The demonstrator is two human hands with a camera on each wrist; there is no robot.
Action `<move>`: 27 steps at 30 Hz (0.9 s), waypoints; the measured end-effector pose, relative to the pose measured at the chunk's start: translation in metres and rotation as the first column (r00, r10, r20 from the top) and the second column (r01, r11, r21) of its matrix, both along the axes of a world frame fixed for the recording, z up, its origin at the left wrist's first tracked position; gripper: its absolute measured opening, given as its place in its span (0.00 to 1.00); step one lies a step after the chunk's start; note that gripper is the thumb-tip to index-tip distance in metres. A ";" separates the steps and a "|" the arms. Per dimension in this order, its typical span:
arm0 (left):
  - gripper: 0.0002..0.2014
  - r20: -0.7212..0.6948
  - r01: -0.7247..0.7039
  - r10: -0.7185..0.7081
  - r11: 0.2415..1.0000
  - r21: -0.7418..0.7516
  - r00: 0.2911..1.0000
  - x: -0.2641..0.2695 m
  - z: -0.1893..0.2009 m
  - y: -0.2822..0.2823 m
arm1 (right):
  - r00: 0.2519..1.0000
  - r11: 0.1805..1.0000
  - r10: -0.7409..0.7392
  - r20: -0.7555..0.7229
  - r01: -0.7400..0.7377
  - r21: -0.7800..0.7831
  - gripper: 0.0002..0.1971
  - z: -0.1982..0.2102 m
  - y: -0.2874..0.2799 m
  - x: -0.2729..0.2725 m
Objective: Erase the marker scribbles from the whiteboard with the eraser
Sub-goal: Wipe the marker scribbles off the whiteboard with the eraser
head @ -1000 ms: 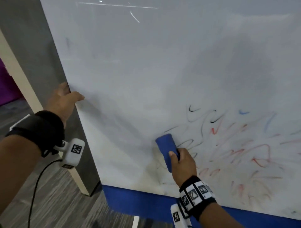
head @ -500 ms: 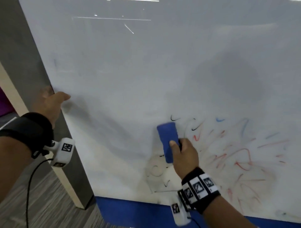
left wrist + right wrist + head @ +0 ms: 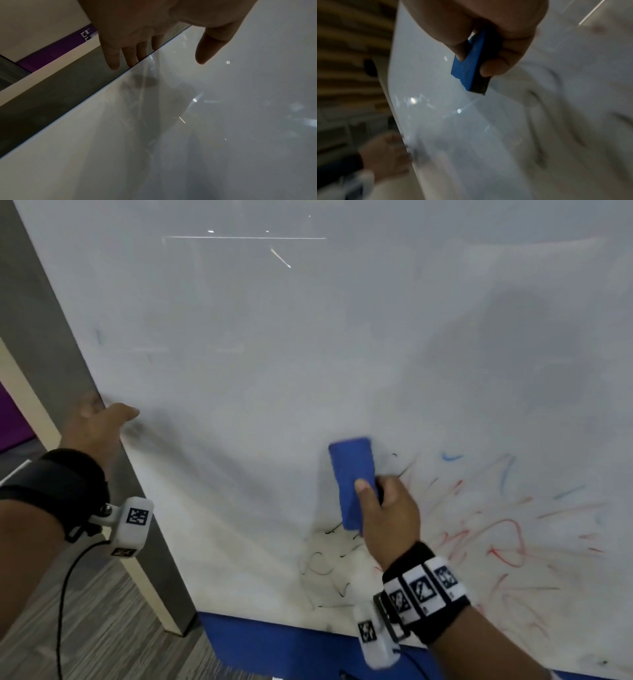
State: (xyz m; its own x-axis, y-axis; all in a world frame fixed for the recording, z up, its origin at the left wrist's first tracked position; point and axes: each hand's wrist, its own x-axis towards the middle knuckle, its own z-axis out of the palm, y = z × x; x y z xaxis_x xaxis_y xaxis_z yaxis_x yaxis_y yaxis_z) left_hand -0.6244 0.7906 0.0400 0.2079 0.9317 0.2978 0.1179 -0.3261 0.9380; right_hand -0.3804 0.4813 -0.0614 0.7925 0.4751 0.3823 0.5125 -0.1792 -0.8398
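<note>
A large whiteboard (image 3: 308,354) stands upright before me. Red, blue and black marker scribbles (image 3: 496,535) cover its lower right part, and faint black loops (image 3: 322,566) sit lower, left of my right wrist. My right hand (image 3: 387,515) grips a blue eraser (image 3: 352,477) and presses it flat on the board at the scribbles' left edge. The right wrist view shows the eraser (image 3: 471,63) pinched between thumb and fingers. My left hand (image 3: 96,422) holds the board's left edge, thumb on the front face and fingers (image 3: 130,55) behind the edge.
A blue strip (image 3: 274,642) runs along the board's bottom edge. A grey and cream post (image 3: 113,508) stands behind the left edge, with striped grey floor (image 3: 102,638) below. A purple surface (image 3: 10,419) shows at far left.
My right hand has slid the eraser upward on the board over the last second. Black strokes above the eraser's earlier spot are gone. The left hand stays on the edge.
</note>
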 end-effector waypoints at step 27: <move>0.36 -0.514 0.310 -0.066 0.860 0.406 0.855 0.062 -0.108 -0.141 | 0.998 0.989 0.037 -0.045 -0.043 -0.140 0.05 -0.044 -0.011 -0.006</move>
